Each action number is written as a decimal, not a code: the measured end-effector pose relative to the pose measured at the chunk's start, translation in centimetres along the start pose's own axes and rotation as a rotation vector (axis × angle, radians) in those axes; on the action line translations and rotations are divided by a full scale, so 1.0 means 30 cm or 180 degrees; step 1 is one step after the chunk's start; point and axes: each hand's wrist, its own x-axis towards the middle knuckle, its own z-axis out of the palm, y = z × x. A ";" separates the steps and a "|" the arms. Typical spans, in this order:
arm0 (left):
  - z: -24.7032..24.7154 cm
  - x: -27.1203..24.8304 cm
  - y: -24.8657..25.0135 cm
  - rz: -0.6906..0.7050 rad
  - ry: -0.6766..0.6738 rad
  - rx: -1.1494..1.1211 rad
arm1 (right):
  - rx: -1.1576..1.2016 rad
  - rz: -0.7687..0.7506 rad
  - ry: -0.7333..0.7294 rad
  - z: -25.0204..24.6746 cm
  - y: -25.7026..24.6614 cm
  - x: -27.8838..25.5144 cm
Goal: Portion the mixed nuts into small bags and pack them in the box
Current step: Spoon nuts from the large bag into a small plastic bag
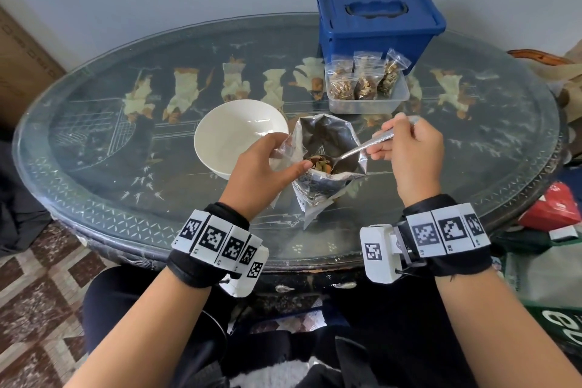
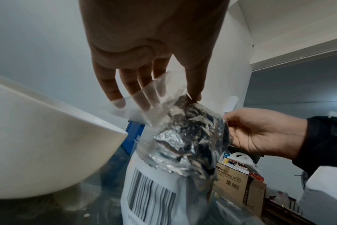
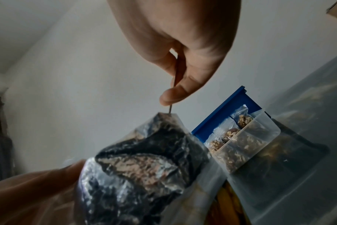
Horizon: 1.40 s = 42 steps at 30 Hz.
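Right hand (image 1: 409, 151) pinches a spoon (image 1: 356, 151) heaped with nuts (image 1: 319, 164) inside the foil pouch (image 1: 327, 148) on the table (image 1: 94, 135), left hand (image 1: 261, 167) pinches a limp small bag (image 1: 283, 151) beside it; a sagging mouth risks spilled nuts.

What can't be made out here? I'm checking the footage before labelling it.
- Blue box contents: head view, lid shut.
- Nut level in foil pouch: all views, its walls hide it.
- Spoon bowl: right wrist view, sunk inside pouch.
- Pouch label text: left wrist view, blurred.
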 end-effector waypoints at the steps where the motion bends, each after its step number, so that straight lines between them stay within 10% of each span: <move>1: -0.007 0.005 0.002 0.0038 -0.0039 0.0057 | 0.0036 0.0007 0.0037 -0.003 -0.002 0.000; 19: -0.061 0.075 0.045 0.0338 -0.0442 0.0718 | 0.1042 0.0056 0.0562 -0.071 -0.098 0.031; 42: -0.013 0.121 0.078 0.0540 -0.0611 0.0868 | 0.0656 -0.0449 -0.0159 0.018 -0.145 0.002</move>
